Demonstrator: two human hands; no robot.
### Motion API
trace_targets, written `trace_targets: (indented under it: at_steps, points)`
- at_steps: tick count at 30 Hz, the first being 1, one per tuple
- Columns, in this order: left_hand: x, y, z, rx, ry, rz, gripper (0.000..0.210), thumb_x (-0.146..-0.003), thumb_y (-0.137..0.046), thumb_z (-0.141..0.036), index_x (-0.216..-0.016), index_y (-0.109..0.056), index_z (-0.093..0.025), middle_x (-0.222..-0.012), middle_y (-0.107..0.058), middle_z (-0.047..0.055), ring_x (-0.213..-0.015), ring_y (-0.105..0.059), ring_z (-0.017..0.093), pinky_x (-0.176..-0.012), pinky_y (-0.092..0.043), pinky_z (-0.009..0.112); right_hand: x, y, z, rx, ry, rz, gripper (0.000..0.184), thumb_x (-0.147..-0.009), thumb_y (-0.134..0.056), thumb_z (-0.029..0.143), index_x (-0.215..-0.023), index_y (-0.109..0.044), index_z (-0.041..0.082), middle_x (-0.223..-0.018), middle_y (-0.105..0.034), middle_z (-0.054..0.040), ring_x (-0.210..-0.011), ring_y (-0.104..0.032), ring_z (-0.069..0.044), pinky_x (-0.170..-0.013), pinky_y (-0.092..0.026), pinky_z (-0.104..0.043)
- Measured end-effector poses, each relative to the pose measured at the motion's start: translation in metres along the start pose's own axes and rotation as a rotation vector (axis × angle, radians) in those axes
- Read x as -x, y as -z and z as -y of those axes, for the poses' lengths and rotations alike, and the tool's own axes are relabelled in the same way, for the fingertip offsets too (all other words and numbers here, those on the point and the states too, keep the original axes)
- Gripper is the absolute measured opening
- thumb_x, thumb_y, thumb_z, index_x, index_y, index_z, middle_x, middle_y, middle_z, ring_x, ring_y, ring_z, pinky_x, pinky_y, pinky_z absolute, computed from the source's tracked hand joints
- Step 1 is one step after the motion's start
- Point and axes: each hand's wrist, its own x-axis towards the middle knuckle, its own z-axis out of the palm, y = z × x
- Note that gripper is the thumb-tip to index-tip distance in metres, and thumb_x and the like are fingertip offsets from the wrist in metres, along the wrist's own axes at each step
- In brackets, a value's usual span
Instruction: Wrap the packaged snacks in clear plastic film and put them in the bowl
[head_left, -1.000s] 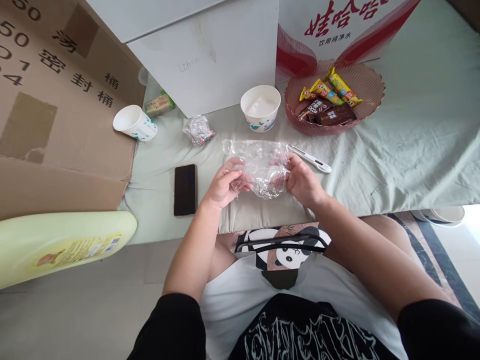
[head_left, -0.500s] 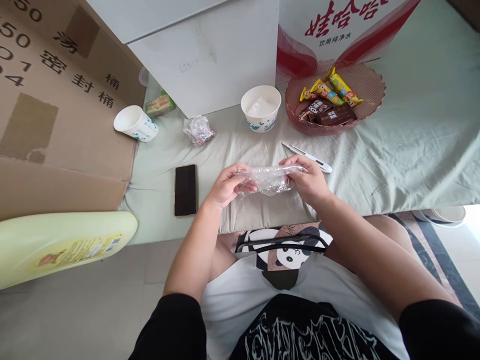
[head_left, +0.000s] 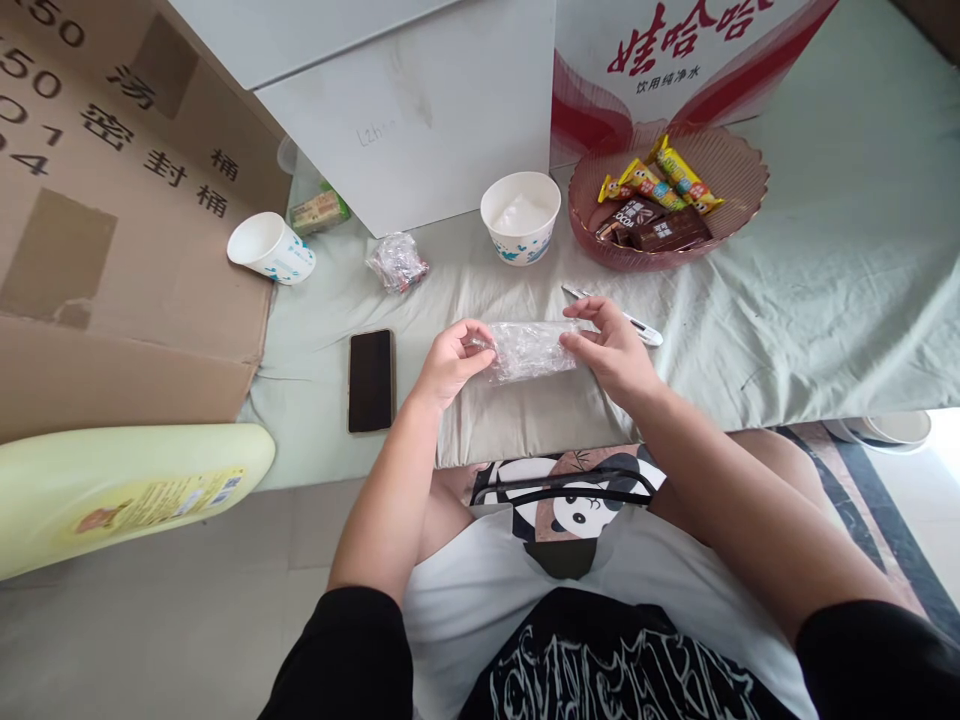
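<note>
A crinkled, clear plastic wrapper (head_left: 529, 352) stretches flat between my two hands, near the table's front edge. My left hand (head_left: 448, 368) pinches its left end between thumb and curled fingers. At the right end, my right hand (head_left: 616, 352) has its thumb on the plastic, and its index finger is raised a little above the edge. A white pen-like tool (head_left: 646, 332) lies partly hidden behind my right hand. Left of my left hand rests a black phone (head_left: 371, 380). A crumpled ball of clear plastic (head_left: 397, 262) with something reddish inside sits farther back.
Behind my hands stand a white paper bowl (head_left: 523, 222) and a pink ribbed bowl (head_left: 739, 195) holding several wrapped snacks. A paper cup (head_left: 274, 248) lies tipped by a cardboard box (head_left: 135, 260). White boxes (head_left: 450, 130) close off the back. A pale yellow bottle (head_left: 135, 490) is at left.
The wrapper has been spread from a bunched strip into a flatter, wider piece. My left hand has curled its fingers in, and my right thumb has shifted slightly left along the plastic.
</note>
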Motion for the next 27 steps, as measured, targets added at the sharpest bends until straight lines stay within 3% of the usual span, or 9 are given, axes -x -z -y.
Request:
trace_targets:
  at_steps: [2, 4, 9, 14, 17, 19, 21, 24, 27]
  points:
    - [0.0, 0.0, 0.001, 0.005, 0.0, 0.025, 0.027, -0.062, -0.081, -0.02, -0.082, -0.063, -0.018, -0.081, -0.066, -0.002, -0.066, -0.066, 0.01, -0.063, -0.051, 0.022, -0.001, 0.0, -0.001, -0.015, 0.003, 0.048, 0.065, -0.067, -0.082, 0.049, -0.121, -0.05, 0.03, -0.123, -0.061, -0.0057, -0.069, -0.049, -0.012, -0.064, -0.044, -0.031]
    - [0.0, -0.001, 0.002, 0.011, -0.004, 0.055, 0.026, -0.062, -0.081, -0.021, -0.08, -0.062, -0.018, -0.078, -0.067, -0.002, -0.065, -0.066, 0.011, -0.063, -0.051, 0.023, -0.002, 0.0, 0.0, -0.001, -0.036, 0.112, 0.068, -0.065, -0.082, 0.047, -0.122, -0.051, 0.028, -0.11, -0.064, -0.0052, -0.071, -0.052, -0.014, -0.064, -0.044, -0.032]
    - [-0.001, -0.005, 0.004, -0.018, -0.074, 0.016, 0.025, -0.063, -0.079, -0.02, -0.082, -0.062, -0.019, -0.075, -0.067, -0.002, -0.064, -0.065, 0.011, -0.065, -0.052, 0.024, -0.002, 0.001, 0.006, 0.159, -0.03, 0.182, 0.029, -0.072, -0.073, 0.045, -0.08, -0.058, 0.021, -0.078, -0.058, 0.0, -0.069, -0.049, -0.013, -0.065, -0.038, -0.031]
    - [-0.007, -0.004, 0.01, -0.14, -0.141, -0.117, 0.028, -0.071, -0.07, -0.015, -0.097, -0.061, -0.021, -0.084, -0.069, -0.001, -0.075, -0.07, 0.013, -0.07, -0.052, 0.025, 0.001, -0.002, 0.007, 0.165, 0.038, 0.212, 0.025, -0.08, -0.065, 0.044, -0.078, -0.051, 0.023, -0.076, -0.057, 0.0011, -0.066, -0.046, -0.012, -0.064, -0.035, -0.03]
    - [-0.008, -0.002, 0.013, -0.28, -0.257, -0.294, 0.031, -0.073, -0.063, -0.007, -0.1, -0.061, -0.022, -0.101, -0.069, 0.003, -0.096, -0.071, 0.017, -0.086, -0.053, 0.029, 0.002, -0.003, 0.006, 0.169, -0.004, 0.125, 0.022, -0.086, -0.06, 0.043, -0.085, -0.047, 0.025, -0.067, -0.049, 0.0042, -0.055, -0.038, -0.012, -0.057, -0.031, -0.029]
    - [-0.006, -0.004, 0.014, -0.379, -0.379, -0.47, 0.029, -0.077, -0.061, -0.006, -0.099, -0.061, -0.023, -0.104, -0.067, 0.004, -0.104, -0.068, 0.018, -0.096, -0.051, 0.032, 0.003, -0.004, 0.005, 0.204, -0.019, 0.021, 0.018, -0.089, -0.056, 0.04, -0.093, -0.046, 0.026, -0.069, -0.055, 0.0032, -0.052, -0.04, -0.013, -0.057, -0.032, -0.03]
    - [-0.003, -0.009, 0.014, -0.478, -0.504, -0.57, 0.02, -0.083, -0.06, -0.009, -0.097, -0.06, -0.023, -0.1, -0.065, 0.004, -0.103, -0.065, 0.019, -0.098, -0.05, 0.034, 0.004, -0.006, 0.003, 0.336, 0.031, -0.085, 0.018, -0.09, -0.057, 0.038, -0.101, -0.047, 0.027, -0.078, -0.066, -0.0004, -0.052, -0.046, -0.014, -0.059, -0.036, -0.033]
    - [0.002, -0.023, 0.017, -0.639, -0.654, -0.476, 0.008, -0.091, -0.059, -0.02, -0.098, -0.061, -0.023, -0.1, -0.066, 0.006, -0.102, -0.065, 0.021, -0.099, -0.052, 0.036, 0.008, -0.012, -0.002, 0.576, 0.202, -0.185, 0.023, -0.09, -0.056, 0.039, -0.108, -0.051, 0.026, -0.093, -0.076, -0.0076, -0.065, -0.064, -0.022, -0.068, -0.045, -0.038]
    - [0.004, -0.036, 0.022, -0.715, -0.698, -0.252, 0.024, -0.094, -0.061, -0.031, -0.116, -0.06, -0.021, -0.12, -0.069, 0.01, -0.118, -0.064, 0.024, -0.108, -0.05, 0.04, 0.014, -0.021, -0.007, 0.604, 0.291, -0.113, 0.027, -0.09, -0.054, 0.038, -0.114, -0.051, 0.026, -0.101, -0.078, -0.0096, -0.085, -0.072, -0.027, -0.073, -0.05, -0.038]
